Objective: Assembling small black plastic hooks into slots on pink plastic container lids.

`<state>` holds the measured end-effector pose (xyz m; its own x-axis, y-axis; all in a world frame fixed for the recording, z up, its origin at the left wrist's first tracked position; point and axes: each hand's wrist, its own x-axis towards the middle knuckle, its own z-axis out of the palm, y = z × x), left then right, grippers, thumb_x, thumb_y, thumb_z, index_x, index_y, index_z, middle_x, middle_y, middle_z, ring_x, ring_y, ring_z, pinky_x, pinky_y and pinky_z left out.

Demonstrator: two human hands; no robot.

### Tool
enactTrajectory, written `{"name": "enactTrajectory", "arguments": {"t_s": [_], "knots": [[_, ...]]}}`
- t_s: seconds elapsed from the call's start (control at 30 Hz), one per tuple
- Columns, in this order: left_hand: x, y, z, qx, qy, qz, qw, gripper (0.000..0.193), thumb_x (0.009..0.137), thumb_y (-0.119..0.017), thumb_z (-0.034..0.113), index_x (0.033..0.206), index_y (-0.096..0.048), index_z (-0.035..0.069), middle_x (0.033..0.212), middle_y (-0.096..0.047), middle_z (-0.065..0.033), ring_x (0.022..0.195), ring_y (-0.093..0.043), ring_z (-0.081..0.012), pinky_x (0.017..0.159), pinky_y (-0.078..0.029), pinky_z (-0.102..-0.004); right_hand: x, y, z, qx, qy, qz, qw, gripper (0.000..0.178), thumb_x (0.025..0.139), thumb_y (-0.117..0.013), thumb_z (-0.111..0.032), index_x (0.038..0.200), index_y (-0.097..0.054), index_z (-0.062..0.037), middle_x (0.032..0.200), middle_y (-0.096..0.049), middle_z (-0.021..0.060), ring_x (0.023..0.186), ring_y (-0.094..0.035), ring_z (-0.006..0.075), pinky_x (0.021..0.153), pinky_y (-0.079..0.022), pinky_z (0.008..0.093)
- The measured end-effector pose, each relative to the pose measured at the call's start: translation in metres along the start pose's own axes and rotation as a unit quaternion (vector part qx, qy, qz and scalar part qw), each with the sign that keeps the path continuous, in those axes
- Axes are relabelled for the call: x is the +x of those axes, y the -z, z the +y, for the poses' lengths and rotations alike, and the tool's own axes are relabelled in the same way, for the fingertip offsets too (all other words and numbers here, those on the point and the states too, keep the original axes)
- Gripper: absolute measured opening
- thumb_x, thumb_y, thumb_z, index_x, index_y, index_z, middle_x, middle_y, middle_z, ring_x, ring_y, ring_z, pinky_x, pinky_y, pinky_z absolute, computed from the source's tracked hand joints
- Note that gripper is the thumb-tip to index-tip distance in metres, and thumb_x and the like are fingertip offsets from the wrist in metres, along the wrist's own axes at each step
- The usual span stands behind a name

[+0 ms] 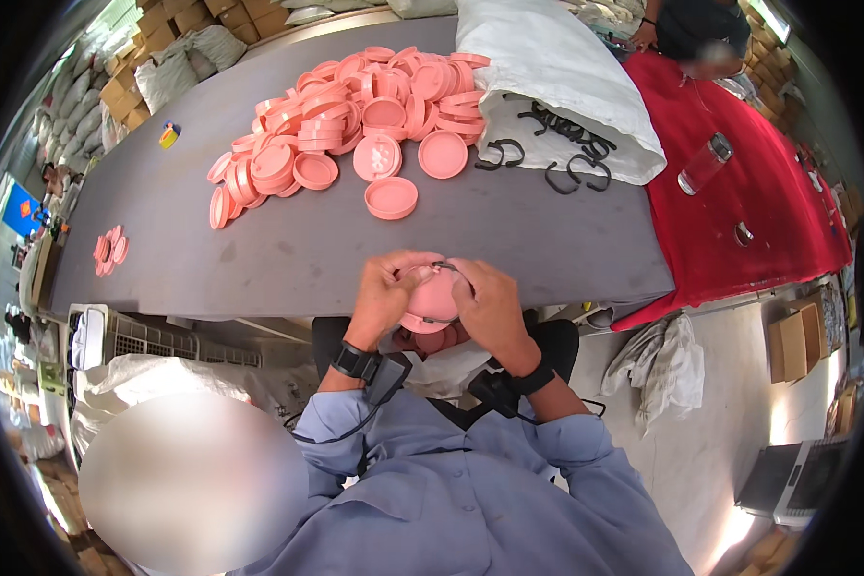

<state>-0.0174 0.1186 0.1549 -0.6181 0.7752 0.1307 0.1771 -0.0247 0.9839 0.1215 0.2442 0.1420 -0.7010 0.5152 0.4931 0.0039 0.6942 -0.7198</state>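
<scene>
Just over the table's near edge, a pink round piece (429,298) is held between my two hands, with a black curved strip (444,266) along its far rim. My left hand (382,293) grips its left side, thumb on top near the strip. On the opposite side, my right hand (494,309) has its fingers closed round the edge. Below them, more pink pieces (432,340) lie in a white bag at my lap. Ahead on the table is a heap of shallow pink round pieces (384,113). Black C-shaped strips (568,132) spill from a white sack (562,72).
A few small pink parts (111,251) and a yellow-blue object (169,135) lie on the grey table (288,259). To the right, red cloth (730,216) bears a clear bottle (705,164). Another person's hand (644,36) shows at the far right. A wire basket (154,338) stands lower left.
</scene>
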Motion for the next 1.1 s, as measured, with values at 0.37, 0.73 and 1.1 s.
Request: {"name": "enactTrajectory", "arguments": {"t_s": [0.37, 0.73, 1.1], "knots": [[-0.002, 0.014, 0.008, -0.082, 0.103, -0.013, 0.991, 0.018, 0.097, -0.066, -0.001, 0.110, -0.077, -0.002, 0.100, -0.077, -0.0068, 0.089, -0.068, -0.0126, 0.081, -0.057, -0.0292, 0.006, 0.006, -0.006, 0.048, -0.055, -0.113, 0.991, 0.027, 0.094, -0.062, -0.012, 0.117, -0.070, 0.0004, 0.099, -0.071, 0.0202, 0.091, -0.068, 0.0406, 0.081, -0.055, 0.0453], [0.006, 0.025, -0.008, -0.054, 0.045, 0.037, 0.997, 0.019, 0.095, -0.066, 0.000, 0.110, -0.077, -0.002, 0.100, -0.077, -0.0079, 0.088, -0.069, -0.0126, 0.080, -0.058, -0.0292, -0.015, 0.007, -0.018, 0.065, 0.138, -0.082, 0.985, 0.011, 0.083, -0.074, -0.005, 0.094, -0.071, -0.0044, 0.095, -0.064, 0.0090, 0.082, -0.064, 0.0297, 0.072, -0.054, 0.0397], [0.001, 0.004, -0.018, -0.034, 0.009, 0.074, 0.997, 0.010, 0.096, -0.064, 0.001, 0.100, -0.072, -0.004, 0.088, -0.074, -0.0078, 0.080, -0.067, -0.0153, 0.073, -0.055, -0.0314, -0.019, -0.005, -0.022, -0.014, 0.164, -0.069, 0.984, 0.010, 0.083, -0.073, -0.004, 0.092, -0.071, -0.0054, 0.091, -0.060, 0.0097, 0.074, -0.062, 0.0321, 0.065, -0.051, 0.0415]]}}
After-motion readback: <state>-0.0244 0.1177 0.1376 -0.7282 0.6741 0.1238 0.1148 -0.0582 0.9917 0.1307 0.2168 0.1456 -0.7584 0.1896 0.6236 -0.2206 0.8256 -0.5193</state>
